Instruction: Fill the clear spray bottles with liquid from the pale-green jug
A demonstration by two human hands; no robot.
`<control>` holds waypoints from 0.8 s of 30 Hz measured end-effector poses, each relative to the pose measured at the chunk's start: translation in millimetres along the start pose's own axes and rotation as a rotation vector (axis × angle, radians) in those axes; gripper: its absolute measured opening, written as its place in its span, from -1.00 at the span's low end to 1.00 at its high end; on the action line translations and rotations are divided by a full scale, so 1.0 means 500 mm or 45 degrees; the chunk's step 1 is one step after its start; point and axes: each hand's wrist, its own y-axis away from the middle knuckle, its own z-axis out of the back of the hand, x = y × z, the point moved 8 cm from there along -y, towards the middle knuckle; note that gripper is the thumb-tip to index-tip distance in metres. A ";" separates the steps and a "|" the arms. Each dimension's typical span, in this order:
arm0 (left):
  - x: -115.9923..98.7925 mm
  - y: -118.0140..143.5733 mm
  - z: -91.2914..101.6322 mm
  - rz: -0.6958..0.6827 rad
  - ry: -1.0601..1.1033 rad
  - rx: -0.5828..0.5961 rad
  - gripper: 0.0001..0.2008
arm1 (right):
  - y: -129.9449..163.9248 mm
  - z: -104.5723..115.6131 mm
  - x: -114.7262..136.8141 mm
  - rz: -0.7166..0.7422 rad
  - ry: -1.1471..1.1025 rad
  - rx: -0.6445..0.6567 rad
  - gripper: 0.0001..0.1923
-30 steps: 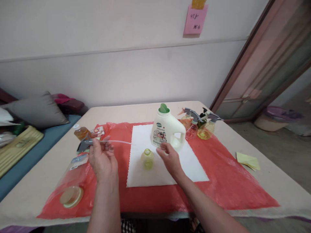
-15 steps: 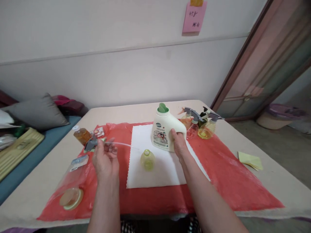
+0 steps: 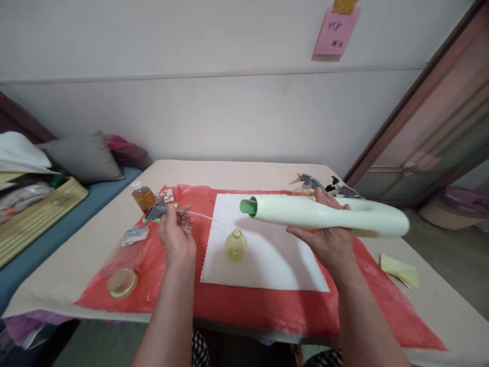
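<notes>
My right hand (image 3: pixel 327 239) grips a white detergent bottle (image 3: pixel 328 215) with a green cap, held on its side above the table, cap pointing left. A small yellow-green round bottle (image 3: pixel 236 245) with its neck uncapped stands on a white cloth (image 3: pixel 267 260), below and left of the cap. My left hand (image 3: pixel 176 235) holds a grey spray-trigger head (image 3: pixel 156 211) whose thin clear tube (image 3: pixel 202 216) reaches right toward the white cloth.
A red plastic sheet (image 3: pixel 244 306) covers the table (image 3: pixel 237 171). On it lie an amber bottle (image 3: pixel 143 197), a clear bag with a round lid (image 3: pixel 122 283), and several spray bottles (image 3: pixel 324 186) at the back right. Yellow paper (image 3: pixel 399 270) lies at the right. Cushions (image 3: pixel 84 158) lie left.
My right hand closed on the white bottle, lifted it off the cloth and tipped it sideways. My left hand kept hold of the spray head. The view shifted left.
</notes>
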 end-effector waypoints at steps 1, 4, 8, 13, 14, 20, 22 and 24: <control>0.001 0.000 0.000 0.007 0.001 0.004 -0.75 | 0.004 0.004 0.005 0.074 0.085 0.006 0.03; 0.006 0.000 -0.001 0.033 0.012 0.015 -0.74 | 0.015 0.011 0.012 0.210 0.209 0.002 0.00; 0.011 -0.002 -0.002 0.051 0.030 0.034 -0.69 | 0.023 0.004 0.011 0.256 0.232 0.058 -0.01; 0.014 -0.002 -0.002 0.068 0.025 0.046 -0.67 | 0.025 0.003 0.037 0.382 0.248 0.066 -0.07; 0.014 -0.001 -0.002 0.068 0.022 0.048 -0.67 | 0.025 0.004 0.044 0.405 0.258 0.060 -0.08; 0.016 0.000 -0.002 0.081 0.018 0.039 -0.66 | 0.023 0.009 0.071 0.505 0.348 0.028 -0.10; 0.018 0.000 -0.003 0.087 0.018 0.055 -0.65 | 0.023 0.009 0.075 0.523 0.365 0.023 -0.10; 0.020 0.000 -0.004 0.091 0.019 0.067 -0.66 | 0.023 0.008 0.077 0.530 0.369 0.030 -0.11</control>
